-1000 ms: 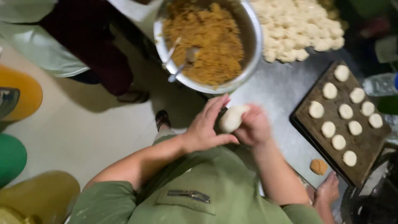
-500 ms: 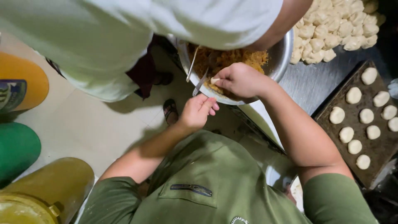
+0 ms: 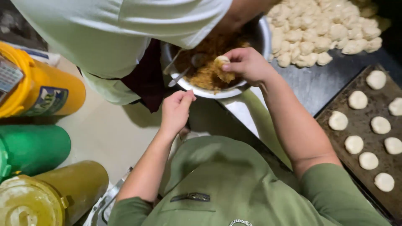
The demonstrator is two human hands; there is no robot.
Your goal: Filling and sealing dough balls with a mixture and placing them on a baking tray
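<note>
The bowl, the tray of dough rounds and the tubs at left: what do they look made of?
The bowl looks like polished metal: its rim shines silvery. The tray seems dark, dull metal, stained brown, though the look leaves that open. The yellow tub and green tub look like glossy plastic, going by their saturated colour and soft sheen.

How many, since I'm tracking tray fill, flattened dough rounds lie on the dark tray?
9 flattened dough rounds lie on the dark tray, in rough pairs from its top corner down to the lower right. More may sit beyond the frame's right edge.
</note>
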